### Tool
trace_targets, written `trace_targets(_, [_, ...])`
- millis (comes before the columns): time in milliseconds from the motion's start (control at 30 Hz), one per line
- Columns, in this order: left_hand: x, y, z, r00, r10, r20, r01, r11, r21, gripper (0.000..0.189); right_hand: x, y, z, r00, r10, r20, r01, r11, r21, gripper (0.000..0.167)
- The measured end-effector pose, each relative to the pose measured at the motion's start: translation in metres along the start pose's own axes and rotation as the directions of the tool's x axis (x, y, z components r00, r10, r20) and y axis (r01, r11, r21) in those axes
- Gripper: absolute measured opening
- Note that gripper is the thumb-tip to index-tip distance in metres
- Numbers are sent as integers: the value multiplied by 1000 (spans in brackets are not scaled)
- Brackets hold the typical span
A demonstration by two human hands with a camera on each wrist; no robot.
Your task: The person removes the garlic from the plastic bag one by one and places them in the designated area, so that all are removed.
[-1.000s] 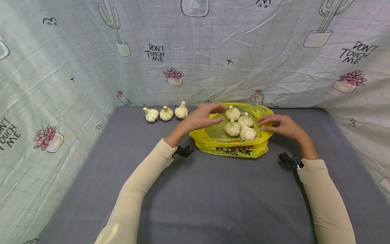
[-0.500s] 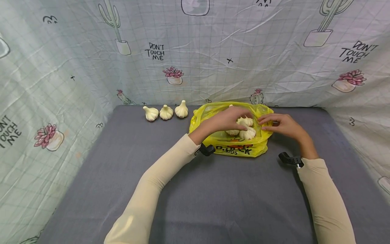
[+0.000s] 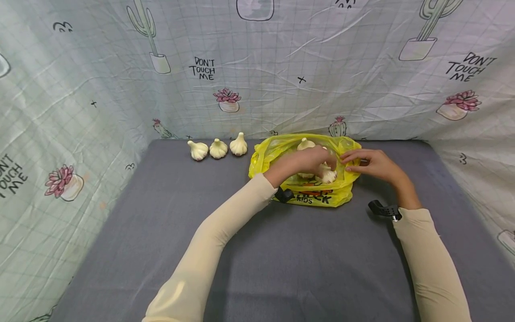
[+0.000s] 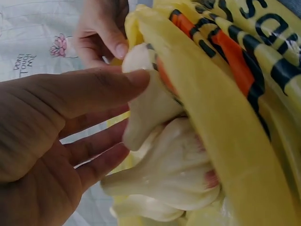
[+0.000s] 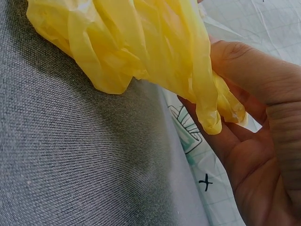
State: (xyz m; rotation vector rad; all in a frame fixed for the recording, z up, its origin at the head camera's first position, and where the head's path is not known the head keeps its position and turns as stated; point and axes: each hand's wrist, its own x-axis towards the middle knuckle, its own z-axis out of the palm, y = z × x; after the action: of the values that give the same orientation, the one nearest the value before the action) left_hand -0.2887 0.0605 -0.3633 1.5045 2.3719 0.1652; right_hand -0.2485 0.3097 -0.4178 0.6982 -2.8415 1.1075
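Note:
A yellow plastic bag (image 3: 257,167) with dark lettering lies with its mouth open on the grey table, holding several garlic bulbs (image 3: 306,143). My left hand (image 3: 311,161) reaches into the mouth. In the left wrist view its thumb presses one garlic bulb (image 4: 153,103) while the fingers lie along the other side, partly hidden. Beside that bulb rests another garlic bulb (image 4: 169,169), its stem pointing toward the palm. My right hand (image 3: 376,166) pinches the bag's right edge, and the right wrist view has the gathered yellow plastic (image 5: 207,89) between thumb and fingers.
Three garlic bulbs stand in a row at the table's back left: a left bulb (image 3: 198,150), a middle bulb (image 3: 218,149) and a right bulb (image 3: 238,144). Behind the grey table (image 3: 281,259) hangs a printed cloth (image 3: 269,62), which also runs down both sides.
My left hand has moved right from the bag's left side, into its mouth and down over the bulbs, its fingers closing in. The right hand keeps its place at the bag's edge.

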Motion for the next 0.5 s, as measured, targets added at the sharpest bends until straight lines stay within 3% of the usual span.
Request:
trace_targets(333, [9,4,4,998,29,62,-29,1000,10,34,1,6,-1,1000,28,12,-28,1000,11,26])
trace_targets(500, [15,2,6,999,29,47,-27,999,-33,35,0,6,0,1000,20,7,-20,1000,4,26])
